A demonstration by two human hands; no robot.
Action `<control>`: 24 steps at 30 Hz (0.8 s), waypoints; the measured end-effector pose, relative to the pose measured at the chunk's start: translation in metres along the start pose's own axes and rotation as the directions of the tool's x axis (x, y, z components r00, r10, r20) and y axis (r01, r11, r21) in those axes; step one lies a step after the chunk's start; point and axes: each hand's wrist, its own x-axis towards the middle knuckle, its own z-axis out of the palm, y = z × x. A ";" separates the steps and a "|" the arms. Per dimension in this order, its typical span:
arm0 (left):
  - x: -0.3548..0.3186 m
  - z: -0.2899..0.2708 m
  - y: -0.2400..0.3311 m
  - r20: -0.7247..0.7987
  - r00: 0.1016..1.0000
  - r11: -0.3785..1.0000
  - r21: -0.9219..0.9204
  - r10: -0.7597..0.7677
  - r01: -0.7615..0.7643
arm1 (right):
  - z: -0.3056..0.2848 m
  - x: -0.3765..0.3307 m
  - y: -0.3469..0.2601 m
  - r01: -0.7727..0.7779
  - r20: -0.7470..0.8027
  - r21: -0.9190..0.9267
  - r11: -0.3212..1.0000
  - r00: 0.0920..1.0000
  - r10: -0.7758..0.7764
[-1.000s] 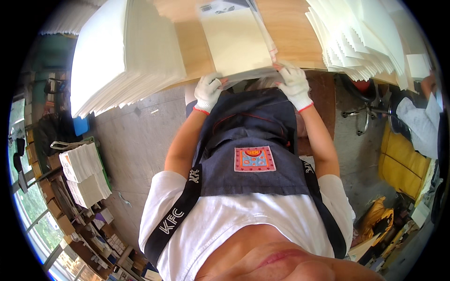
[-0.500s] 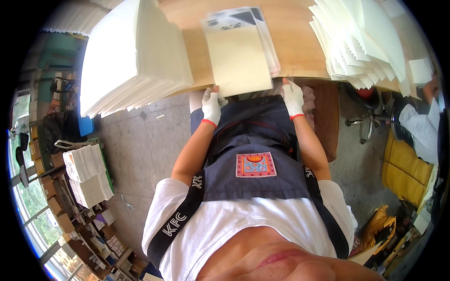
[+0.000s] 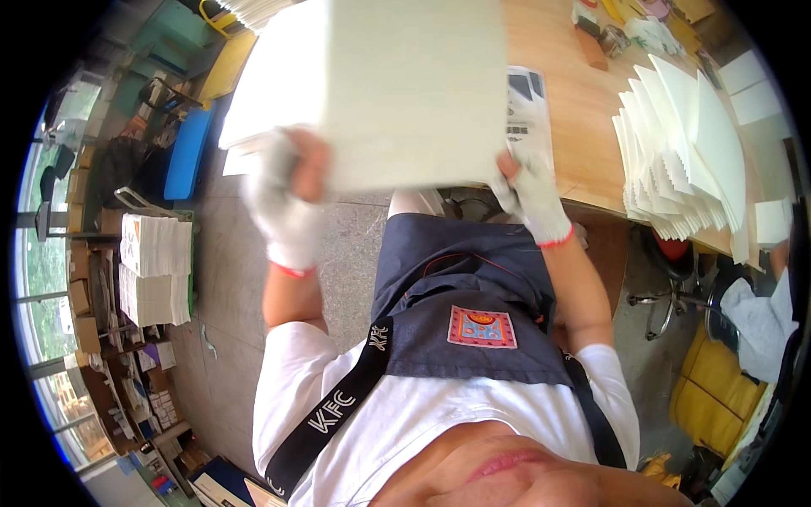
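Note:
A large cream sheet (image 3: 414, 101) is raised over the table's near edge, its lower edge toward me. My left hand (image 3: 287, 198), in a white fingerless-tipped glove with a red cuff, is smeared by motion at the sheet's lower left side, closed on it. At the lower right corner my right hand (image 3: 532, 194), gloved the same way, pinches the sheet with its thumb on top. Behind the sheet, black-and-white printed sheets (image 3: 532, 127) lie on the wooden table, partly hidden. A tall white paper stack (image 3: 270, 93) stands at the left, overlapped by the cream sheet.
Fanned white folded sheets (image 3: 676, 160) stand on the table's right. A brown block (image 3: 590, 48) lies farther back. Left of me are a blue board (image 3: 187, 152) and a cart with paper stacks (image 3: 155, 270). A swivel chair (image 3: 663, 296) and yellow cushion (image 3: 718, 389) are at right.
The cream sheet has risen off the printed sheets, nearer my head and leftward. My left hand has moved up and left with it. The view has shifted, showing more of the table's right.

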 end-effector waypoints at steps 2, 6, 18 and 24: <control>0.033 -0.025 0.006 -0.215 0.975 0.987 0.141 -0.052 0.084 | 0.042 0.036 -0.037 0.095 0.050 -0.045 0.994 0.994 -0.093; 0.081 -0.110 -0.027 -0.092 0.992 0.947 0.301 -0.086 0.110 | 0.112 0.073 -0.063 0.122 0.070 -0.160 0.980 0.991 -0.112; -0.123 -0.120 -0.210 -0.391 0.838 0.917 -0.043 -0.381 0.397 | -0.028 -0.032 -0.073 0.374 -0.060 -0.762 0.528 0.772 -0.633; -0.223 0.011 -0.203 0.119 0.854 0.862 0.106 -0.506 0.496 | -0.164 -0.104 -0.185 -0.440 0.060 -0.777 -0.451 0.661 -0.748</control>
